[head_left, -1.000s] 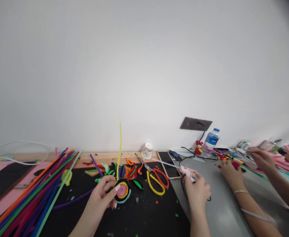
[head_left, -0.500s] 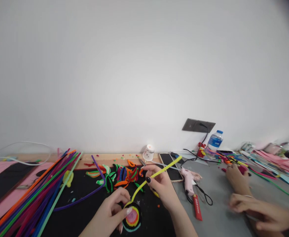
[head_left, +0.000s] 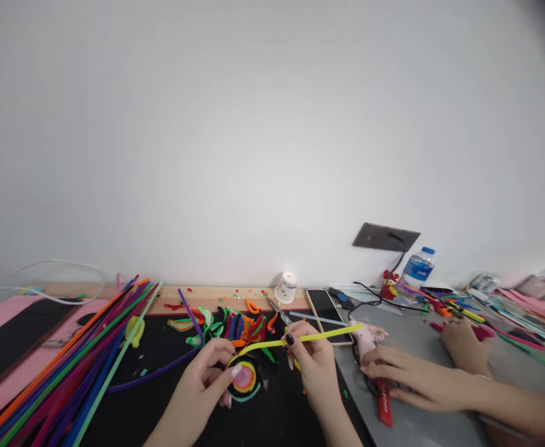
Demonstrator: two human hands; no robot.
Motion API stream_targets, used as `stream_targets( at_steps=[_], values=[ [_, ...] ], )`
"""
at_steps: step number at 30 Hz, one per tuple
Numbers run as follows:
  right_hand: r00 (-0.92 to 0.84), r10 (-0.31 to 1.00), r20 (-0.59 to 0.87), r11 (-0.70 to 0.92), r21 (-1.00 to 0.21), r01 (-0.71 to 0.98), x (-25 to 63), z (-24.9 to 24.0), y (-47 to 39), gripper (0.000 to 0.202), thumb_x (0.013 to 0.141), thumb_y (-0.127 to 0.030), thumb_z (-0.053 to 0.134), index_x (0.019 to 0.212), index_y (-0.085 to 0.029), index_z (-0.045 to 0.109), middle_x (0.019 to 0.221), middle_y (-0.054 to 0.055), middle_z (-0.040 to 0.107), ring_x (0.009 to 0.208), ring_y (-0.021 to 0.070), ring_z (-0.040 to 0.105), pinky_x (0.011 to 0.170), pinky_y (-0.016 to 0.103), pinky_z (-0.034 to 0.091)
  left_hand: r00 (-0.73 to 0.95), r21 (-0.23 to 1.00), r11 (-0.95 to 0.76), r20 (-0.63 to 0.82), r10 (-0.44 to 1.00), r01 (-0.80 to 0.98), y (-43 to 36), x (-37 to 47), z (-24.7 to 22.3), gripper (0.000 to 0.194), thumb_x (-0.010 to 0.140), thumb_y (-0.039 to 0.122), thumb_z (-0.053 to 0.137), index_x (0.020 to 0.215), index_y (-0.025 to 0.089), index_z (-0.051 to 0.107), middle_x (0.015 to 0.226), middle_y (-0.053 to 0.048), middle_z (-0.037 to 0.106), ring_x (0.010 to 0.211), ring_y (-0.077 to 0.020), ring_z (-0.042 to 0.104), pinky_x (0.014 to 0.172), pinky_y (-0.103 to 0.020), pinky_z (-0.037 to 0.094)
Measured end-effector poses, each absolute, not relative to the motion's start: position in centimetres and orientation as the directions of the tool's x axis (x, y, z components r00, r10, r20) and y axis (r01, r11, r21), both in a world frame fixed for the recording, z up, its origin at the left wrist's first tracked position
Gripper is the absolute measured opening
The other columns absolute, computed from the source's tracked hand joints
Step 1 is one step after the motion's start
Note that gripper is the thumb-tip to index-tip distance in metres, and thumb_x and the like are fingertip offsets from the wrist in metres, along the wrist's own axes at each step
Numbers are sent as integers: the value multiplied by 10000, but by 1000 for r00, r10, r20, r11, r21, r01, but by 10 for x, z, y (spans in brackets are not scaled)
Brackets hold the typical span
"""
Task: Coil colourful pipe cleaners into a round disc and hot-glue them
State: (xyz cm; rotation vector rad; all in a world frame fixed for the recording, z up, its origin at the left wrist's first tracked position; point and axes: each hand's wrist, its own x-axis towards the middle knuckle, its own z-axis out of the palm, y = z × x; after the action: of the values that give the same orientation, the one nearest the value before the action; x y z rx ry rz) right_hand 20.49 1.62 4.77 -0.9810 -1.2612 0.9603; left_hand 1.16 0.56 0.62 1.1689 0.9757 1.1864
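My left hand [head_left: 211, 379] pinches the edge of a round coil [head_left: 244, 377] with a pink middle, orange, yellow and black rings and a pale teal outer edge. A yellow pipe cleaner [head_left: 331, 334] runs from the top of the coil toward the right. My right hand [head_left: 310, 357] grips this strip between thumb and fingers, just right of the coil. Behind both hands, a pile of bent colourful pipe-cleaner pieces [head_left: 249, 326] lies on the black mat [head_left: 282, 410].
Long pipe cleaners [head_left: 67, 366] fan out at left. A paper cup [head_left: 285, 288], scissors [head_left: 279, 310] and a phone [head_left: 324, 307] lie behind. Another person's hand [head_left: 405, 375] reaches over the pink glue gun [head_left: 364, 338]; their other hand [head_left: 463, 344] is farther right. A bottle [head_left: 419, 268] stands by the wall.
The yellow strip has swung lower, closer to level, and my right hand has moved down with it. The other person's near hand has come left to the glue gun. The view has shifted slightly.
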Motion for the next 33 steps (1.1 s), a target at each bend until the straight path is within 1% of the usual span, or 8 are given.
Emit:
stream_targets(
  at_steps=[4, 7, 13, 18, 23, 25, 28, 33],
  values=[
    [59, 943, 328, 330, -944, -21, 201, 49, 16, 248, 799, -302, 602, 612, -161, 520, 807, 9, 525, 448, 41, 388, 426, 206, 304, 112, 982, -29, 50, 993, -186, 5, 11, 9, 214, 774, 274, 616, 937, 261, 478, 692, 100, 509, 394, -56, 521, 403, -195, 446],
    [53, 947, 316, 318, -948, -19, 199, 49, 15, 258, 806, -319, 591, 617, -164, 508, 822, 12, 521, 444, 39, 376, 430, 210, 295, 100, 981, -26, 46, 994, -190, 4, 11, 10, 244, 775, 292, 616, 987, 263, 499, 687, 98, 498, 402, -59, 519, 410, -198, 443],
    [27, 954, 297, 297, -955, 4, 195, 48, 13, 277, 823, -335, 569, 612, -161, 519, 813, 25, 549, 462, 52, 390, 460, 223, 311, 78, 985, 2, 12, 997, -172, 6, 9, 13, 213, 749, 322, 644, 933, 228, 592, 678, 88, 472, 411, -63, 527, 414, -201, 441],
    [38, 957, 286, 287, -957, -32, 193, 47, 11, 280, 816, -340, 578, 603, -173, 508, 778, 34, 598, 461, 68, 397, 458, 225, 322, 61, 983, 2, 9, 998, -181, 7, 8, 13, 198, 742, 335, 647, 899, 222, 607, 690, 85, 479, 408, -64, 533, 418, -207, 444],
    [125, 958, 257, 264, -963, -51, 192, 44, 11, 296, 744, -331, 668, 554, -171, 506, 766, 54, 625, 575, 118, 504, 514, 232, 370, 49, 977, 16, -6, 999, -213, 7, 7, 13, 209, 733, 328, 655, 904, 222, 599, 639, 96, 482, 407, -67, 525, 420, -201, 431],
    [140, 963, 232, 245, -966, -80, 192, 42, 11, 289, 726, -333, 685, 566, -169, 509, 777, 55, 629, 548, 107, 488, 485, 225, 354, 38, 973, 21, -13, 999, -228, 7, 6, 14, 217, 723, 329, 662, 901, 221, 601, 630, 98, 480, 405, -67, 521, 419, -201, 427],
    [129, 969, 208, 224, -967, -121, 192, 38, 12, 279, 734, -341, 677, 593, -165, 512, 799, 52, 629, 463, 68, 423, 429, 212, 311, 21, 969, 27, -23, 1000, -247, 8, 7, 15, 234, 712, 338, 672, 900, 219, 599, 622, 99, 483, 402, -72, 520, 415, -203, 421],
    [128, 969, 210, 226, -966, -128, 189, 33, 12, 278, 736, -352, 674, 612, -169, 506, 794, 44, 626, 438, 57, 404, 417, 206, 320, 8, 962, 43, -42, 999, -268, 8, 8, 17, 264, 704, 350, 680, 905, 209, 582, 631, 89, 511, 402, -71, 517, 412, -200, 410]
  ],
)
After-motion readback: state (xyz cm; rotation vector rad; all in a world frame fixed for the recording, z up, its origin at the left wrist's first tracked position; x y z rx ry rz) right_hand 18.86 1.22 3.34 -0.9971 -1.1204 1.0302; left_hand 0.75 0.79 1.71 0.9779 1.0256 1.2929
